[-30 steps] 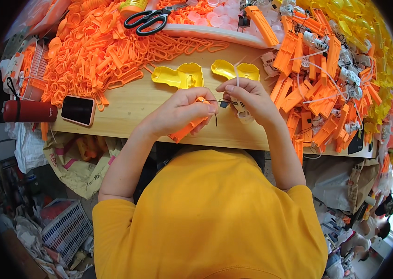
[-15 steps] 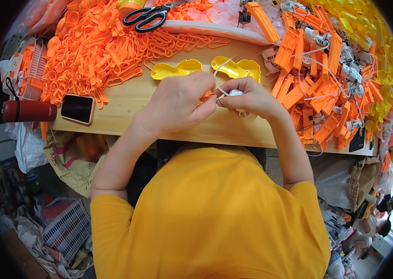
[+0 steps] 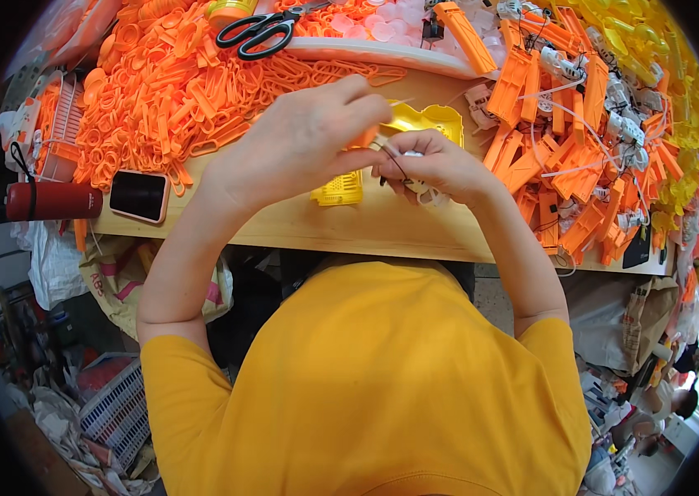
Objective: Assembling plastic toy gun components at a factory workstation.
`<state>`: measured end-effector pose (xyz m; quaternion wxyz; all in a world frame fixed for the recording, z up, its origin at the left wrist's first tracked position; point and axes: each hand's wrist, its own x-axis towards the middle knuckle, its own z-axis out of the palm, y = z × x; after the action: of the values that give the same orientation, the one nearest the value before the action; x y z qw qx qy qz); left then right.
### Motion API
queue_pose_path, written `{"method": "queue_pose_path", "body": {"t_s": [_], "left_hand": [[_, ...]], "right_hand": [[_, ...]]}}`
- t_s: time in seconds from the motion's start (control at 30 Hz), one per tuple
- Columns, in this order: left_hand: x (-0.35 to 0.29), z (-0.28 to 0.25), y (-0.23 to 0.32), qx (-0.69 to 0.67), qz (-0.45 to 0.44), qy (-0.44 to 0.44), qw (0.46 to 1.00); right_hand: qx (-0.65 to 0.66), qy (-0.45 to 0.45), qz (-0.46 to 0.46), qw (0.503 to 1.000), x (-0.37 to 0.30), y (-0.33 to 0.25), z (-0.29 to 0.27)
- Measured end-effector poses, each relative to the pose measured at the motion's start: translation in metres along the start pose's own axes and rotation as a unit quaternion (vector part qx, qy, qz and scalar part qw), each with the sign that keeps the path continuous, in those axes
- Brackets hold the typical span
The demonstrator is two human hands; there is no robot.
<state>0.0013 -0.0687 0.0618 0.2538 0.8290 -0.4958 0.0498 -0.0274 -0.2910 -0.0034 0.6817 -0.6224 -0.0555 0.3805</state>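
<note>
My left hand (image 3: 296, 136) is closed on an orange plastic piece (image 3: 369, 135), mostly hidden behind the fingers. My right hand (image 3: 445, 168) grips a small white plastic assembly (image 3: 430, 195) with a pale strip, largely covered by the palm. A thin dark wire (image 3: 393, 160) runs between the two hands. One yellow plastic shell half (image 3: 449, 122) lies on the table just beyond my right hand. Another yellow shell half (image 3: 339, 192), with small perforations, sits below my left hand, which hides part of it.
Orange clips and rings (image 3: 176, 91) heap up at the left, with black-handled scissors (image 3: 263, 35) on top. A phone (image 3: 139, 195) and red bottle (image 3: 53, 201) lie at the left edge. Orange parts with white units and wires (image 3: 564, 149) pile at the right, yellow pieces (image 3: 647, 50) behind.
My left hand has lifted and shifted left and away from me. The left yellow shell half now lies nearer me and is turned. My right hand has stayed almost in place.
</note>
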Motion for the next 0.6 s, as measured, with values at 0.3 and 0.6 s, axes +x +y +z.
{"method": "queue_pose_path", "body": {"t_s": [0.3, 0.6], "left_hand": [[-0.04, 0.06, -0.018, -0.12, -0.17, -0.003, 0.978], [-0.028, 0.095, 0.009, -0.36, -0.305, 0.107, 0.875]], "right_hand": [[0.061, 0.079, -0.042, 0.994, 0.009, 0.016, 0.004], [0.039, 0.048, -0.026, 0.998, -0.006, 0.013, -0.02]]}}
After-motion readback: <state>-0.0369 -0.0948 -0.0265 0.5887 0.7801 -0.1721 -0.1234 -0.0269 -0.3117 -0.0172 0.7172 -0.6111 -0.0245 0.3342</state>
